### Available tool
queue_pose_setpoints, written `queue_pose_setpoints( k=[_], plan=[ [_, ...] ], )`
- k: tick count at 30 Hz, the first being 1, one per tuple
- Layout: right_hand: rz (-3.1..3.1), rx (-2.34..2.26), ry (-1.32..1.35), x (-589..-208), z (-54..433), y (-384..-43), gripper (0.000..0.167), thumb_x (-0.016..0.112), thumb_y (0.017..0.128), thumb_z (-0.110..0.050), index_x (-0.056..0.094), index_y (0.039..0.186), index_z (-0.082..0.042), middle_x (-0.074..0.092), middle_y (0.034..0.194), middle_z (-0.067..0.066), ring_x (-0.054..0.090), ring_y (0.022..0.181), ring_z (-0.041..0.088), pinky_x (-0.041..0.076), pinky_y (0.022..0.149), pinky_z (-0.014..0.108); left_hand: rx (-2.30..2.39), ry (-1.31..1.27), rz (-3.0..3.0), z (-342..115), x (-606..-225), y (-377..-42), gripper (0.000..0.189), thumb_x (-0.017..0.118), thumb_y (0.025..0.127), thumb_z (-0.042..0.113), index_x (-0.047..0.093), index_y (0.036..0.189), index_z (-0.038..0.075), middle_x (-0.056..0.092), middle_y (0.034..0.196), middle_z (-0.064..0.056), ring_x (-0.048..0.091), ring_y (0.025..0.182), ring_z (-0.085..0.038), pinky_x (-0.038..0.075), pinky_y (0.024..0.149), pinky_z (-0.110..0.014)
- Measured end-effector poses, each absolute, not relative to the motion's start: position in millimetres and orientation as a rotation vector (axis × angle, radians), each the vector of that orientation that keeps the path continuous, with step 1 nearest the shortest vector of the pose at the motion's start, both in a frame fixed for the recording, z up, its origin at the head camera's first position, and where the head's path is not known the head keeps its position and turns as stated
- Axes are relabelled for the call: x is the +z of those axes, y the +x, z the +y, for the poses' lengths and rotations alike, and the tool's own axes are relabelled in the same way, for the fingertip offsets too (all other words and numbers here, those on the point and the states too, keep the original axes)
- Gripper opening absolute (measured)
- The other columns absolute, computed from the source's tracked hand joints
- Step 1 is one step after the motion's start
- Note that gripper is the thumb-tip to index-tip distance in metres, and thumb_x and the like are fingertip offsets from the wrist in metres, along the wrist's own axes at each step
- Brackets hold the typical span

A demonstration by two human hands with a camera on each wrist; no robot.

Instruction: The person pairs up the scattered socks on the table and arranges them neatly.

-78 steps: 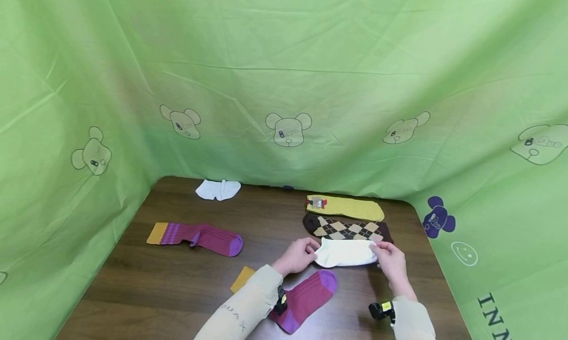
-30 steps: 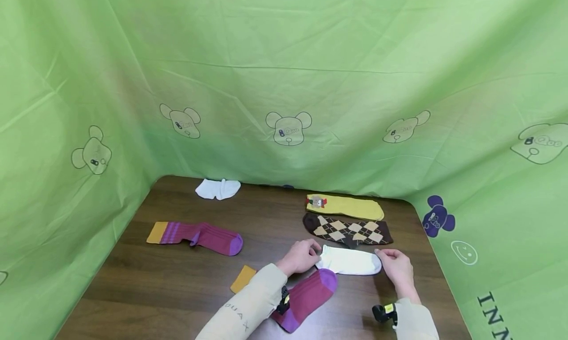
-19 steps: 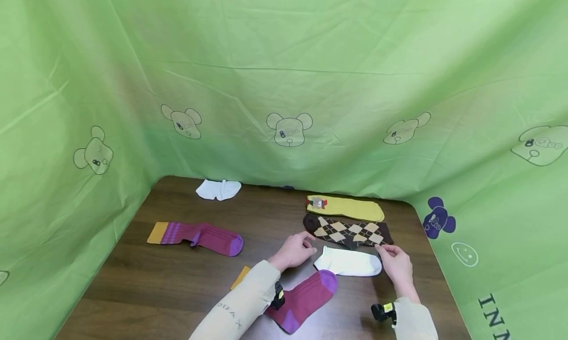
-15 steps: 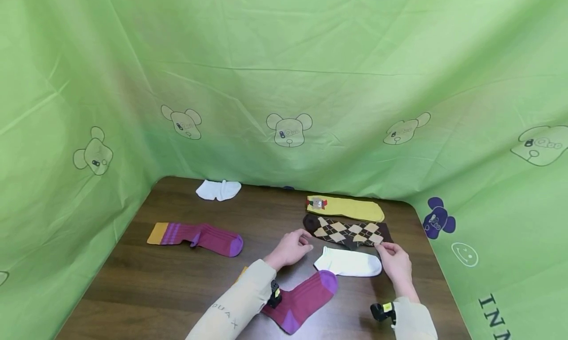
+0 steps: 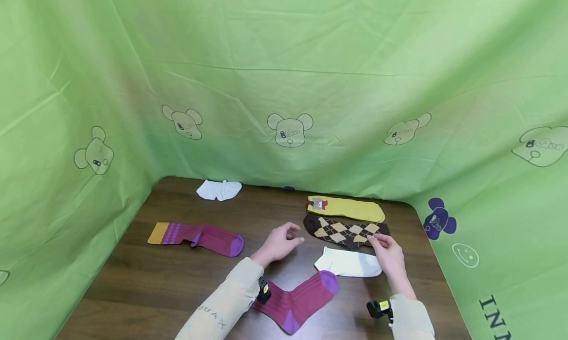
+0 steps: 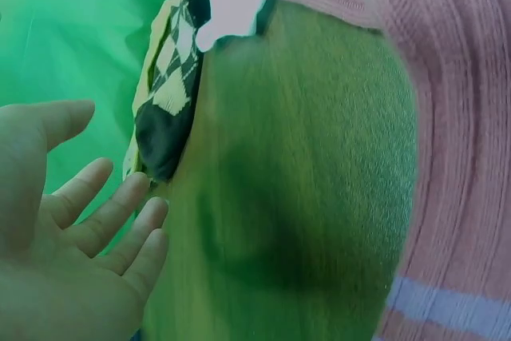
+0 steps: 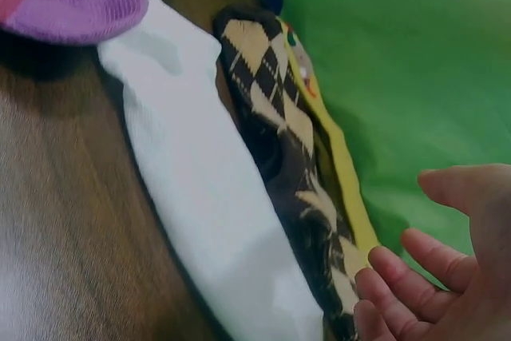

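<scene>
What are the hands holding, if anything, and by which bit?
Nothing: the left hand and the right hand are both open, the right near the diamond sock but not gripping it.

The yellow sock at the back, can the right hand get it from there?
Probably yes. The right hand looks empty, and nothing seems to lie on the yellow sock. The brown diamond sock sits in between, but it lies low, so the hand could likely pass over it.

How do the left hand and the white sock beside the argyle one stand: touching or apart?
Apart. The head view shows bare table between the left hand and the white sock; the left wrist view shows a gap too.
</scene>
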State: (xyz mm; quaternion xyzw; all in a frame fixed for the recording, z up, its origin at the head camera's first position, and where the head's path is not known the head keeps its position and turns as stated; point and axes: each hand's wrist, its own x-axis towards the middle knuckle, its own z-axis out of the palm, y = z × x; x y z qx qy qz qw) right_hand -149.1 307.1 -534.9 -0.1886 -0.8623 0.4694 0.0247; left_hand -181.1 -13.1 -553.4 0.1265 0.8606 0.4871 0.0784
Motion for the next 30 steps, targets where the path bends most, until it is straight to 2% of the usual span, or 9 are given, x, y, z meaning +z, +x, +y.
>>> queue_pose_setpoints(
  k=[7,14,21,30],
  plan=[
    [-2.657,1.511,-0.546,-529.2,299.1,-153.9,0.061,0.06,0.102,-0.044,0.053,0.137,0.004,0.055,0.136,0.031,0.052,0.126,0.041,0.04,0.104,0.05,1.448,0.374,2.585,-22.0,-548.5,-181.2,0.05,0.074,0.093,0.035,0.061,0.132,0.007,0.066,0.127,-0.015,0.061,0.117,-0.033,0.049,0.098,-0.048],
    [-2.657,1.581,-0.445,-521.9,290.7,-156.1,0.056,0.061,0.103,-0.034,0.049,0.142,0.005,0.053,0.14,0.031,0.052,0.129,0.04,0.041,0.106,0.046,1.429,0.375,2.604,-32.1,-544.1,-181.7,0.053,0.074,0.093,0.035,0.059,0.136,0.009,0.062,0.134,-0.013,0.057,0.124,-0.033,0.046,0.102,-0.047],
    [-2.68,1.582,-0.342,-518.5,283.0,-162.0,0.06,0.061,0.104,-0.035,0.046,0.146,0.005,0.051,0.143,0.028,0.049,0.133,0.04,0.04,0.108,0.047,1.456,0.383,2.652,-48.1,-535.9,-184.8,0.054,0.074,0.093,0.033,0.058,0.137,0.005,0.061,0.136,-0.014,0.057,0.124,-0.038,0.046,0.102,-0.05],
    [-2.649,1.689,-0.255,-511.0,267.9,-171.9,0.063,0.063,0.103,-0.03,0.041,0.149,0.007,0.046,0.148,0.028,0.046,0.136,0.04,0.038,0.11,0.048,1.467,0.304,2.705,-71.2,-526.8,-191.2,0.053,0.073,0.094,0.035,0.059,0.138,0.009,0.06,0.138,-0.009,0.055,0.126,-0.034,0.045,0.102,-0.05]
  ],
)
